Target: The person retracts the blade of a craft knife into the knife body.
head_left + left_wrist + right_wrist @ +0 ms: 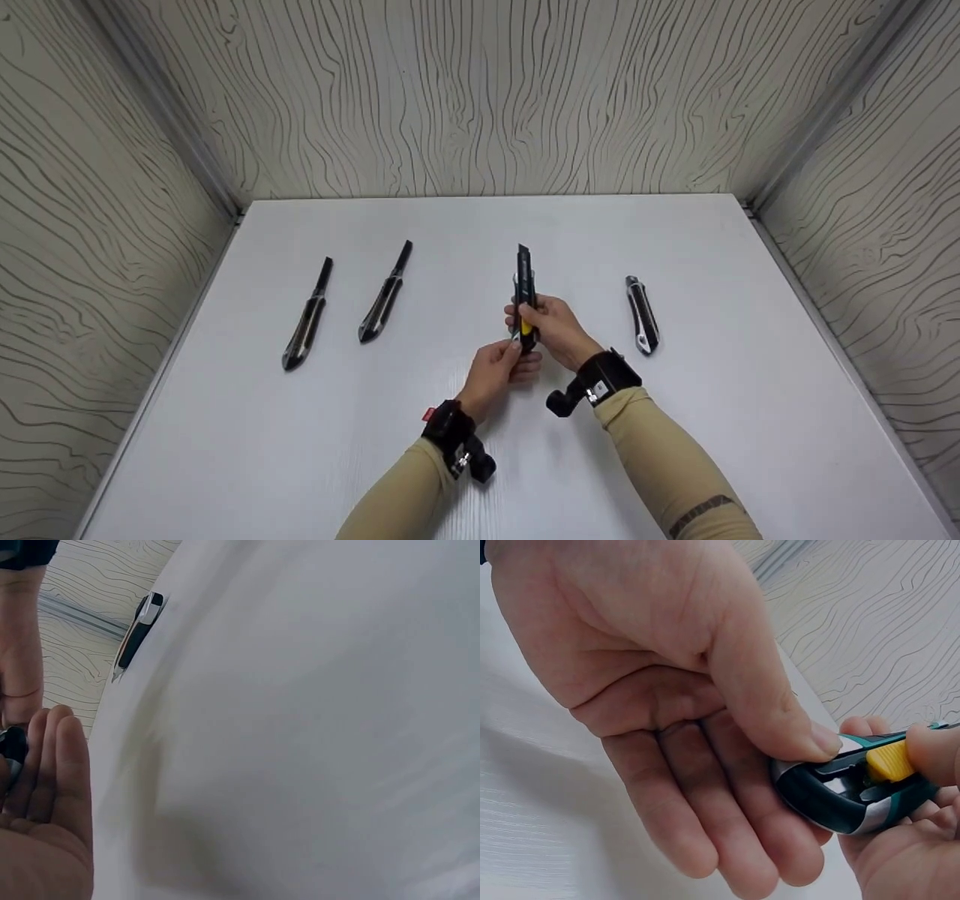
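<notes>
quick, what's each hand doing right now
Left hand: pinching the rear end of the black utility knife with a yellow slider.
Right hand: gripping the same knife's handle, thumb on it.

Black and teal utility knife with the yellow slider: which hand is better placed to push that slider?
Likely the left hand: its thumb rests against the yellow slider on the black and teal utility knife, while the right hand only pinches the knife's rounded butt end between thumb and fingers.
</notes>
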Tool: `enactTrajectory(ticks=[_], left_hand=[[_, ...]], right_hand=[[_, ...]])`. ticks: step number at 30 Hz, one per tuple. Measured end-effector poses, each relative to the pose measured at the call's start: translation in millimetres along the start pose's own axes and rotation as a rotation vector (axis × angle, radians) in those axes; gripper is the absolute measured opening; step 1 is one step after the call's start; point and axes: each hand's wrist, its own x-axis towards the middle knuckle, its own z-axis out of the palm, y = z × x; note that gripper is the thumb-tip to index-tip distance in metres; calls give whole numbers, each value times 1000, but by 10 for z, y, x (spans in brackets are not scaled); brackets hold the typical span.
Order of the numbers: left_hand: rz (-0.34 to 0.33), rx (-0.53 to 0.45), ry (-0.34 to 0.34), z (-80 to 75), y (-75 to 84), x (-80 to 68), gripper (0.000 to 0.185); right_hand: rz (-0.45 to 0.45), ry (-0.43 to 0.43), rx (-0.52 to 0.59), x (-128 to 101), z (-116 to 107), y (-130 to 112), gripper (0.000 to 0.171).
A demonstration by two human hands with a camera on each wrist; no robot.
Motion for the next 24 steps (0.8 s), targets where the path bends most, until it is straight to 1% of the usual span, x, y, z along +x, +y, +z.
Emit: enactTrajectory(ticks=[3,15,24], left_hand=[[-8,-7,3,0,0,0,36],[-3,-12,1,-3,-3,-5,37],[9,-10,-8,-13,-17,-3,36]], right_hand=[[-3,-6,2,-3,7,-3,38],[-15,-21,-2,-4,-8,9,39],[17,-22,-44,7,-21,7,37]])
